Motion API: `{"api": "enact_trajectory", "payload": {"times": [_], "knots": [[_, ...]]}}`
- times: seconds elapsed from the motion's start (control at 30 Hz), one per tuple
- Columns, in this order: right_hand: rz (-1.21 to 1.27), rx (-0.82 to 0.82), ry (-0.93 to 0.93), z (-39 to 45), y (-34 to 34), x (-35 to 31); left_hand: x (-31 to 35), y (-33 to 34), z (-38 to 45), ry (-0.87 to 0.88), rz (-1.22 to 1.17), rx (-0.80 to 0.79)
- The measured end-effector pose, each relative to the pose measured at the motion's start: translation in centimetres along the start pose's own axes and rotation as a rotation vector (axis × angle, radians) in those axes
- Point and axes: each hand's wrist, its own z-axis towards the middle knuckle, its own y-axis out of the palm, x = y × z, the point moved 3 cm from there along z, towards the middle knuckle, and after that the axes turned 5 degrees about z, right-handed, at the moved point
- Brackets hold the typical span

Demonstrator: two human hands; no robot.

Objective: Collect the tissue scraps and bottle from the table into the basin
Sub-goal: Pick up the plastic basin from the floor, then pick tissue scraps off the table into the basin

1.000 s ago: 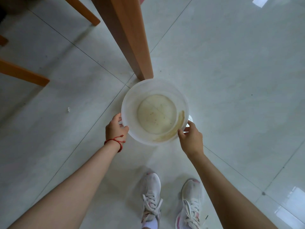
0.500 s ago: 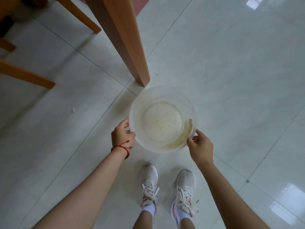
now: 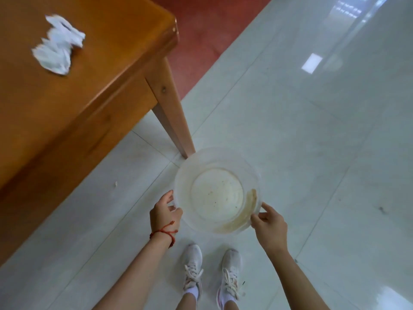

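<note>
I hold a round translucent basin (image 3: 185,173) between both hands, above the pale tiled floor. Its bottom is stained yellowish with a brown smear on the right side, and nothing lies in it. My left hand (image 3: 164,212), with a red string on the wrist, grips the rim on the left. My right hand (image 3: 269,223) pinches the rim on the right. A crumpled white tissue scrap (image 3: 58,44) lies on the wooden table (image 3: 93,70) at the upper left. No bottle is in view.
The table's leg (image 3: 172,113) comes down right behind the basin. A small white crumb (image 3: 115,183) lies on the floor under the table's edge. A red floor strip (image 3: 207,32) runs behind the table. My white sneakers (image 3: 211,271) stand below the basin.
The view has tilted up and the basin has risen with both hands still on its rim. The tabletop and the tissue scrap have come into sight at the upper left.
</note>
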Motion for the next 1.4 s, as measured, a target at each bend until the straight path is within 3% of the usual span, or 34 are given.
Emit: {"api": "enact_trajectory", "payload": {"times": [0.33,0.73,1.0,1.4], "knots": [[0.041,0.013,-0.051,-8.4,-7.8,-9.4,7.4,-7.4,-8.1,0.075,-0.014,-0.058],[-0.095,-0.152,-0.158,-14.2,-13.6,-16.3,10.2,-14.3,-15.3,0.103,-0.04,-0.079],[-0.266,-0.271,-0.217,-14.5,-14.6,-20.0,9.5,-15.6,-16.4,-0.091,-0.309,-0.141],[-0.492,-0.373,-0.277,-13.2,-11.2,-24.5,7.3,-16.5,-15.9,-0.25,-0.558,-0.075]]}}
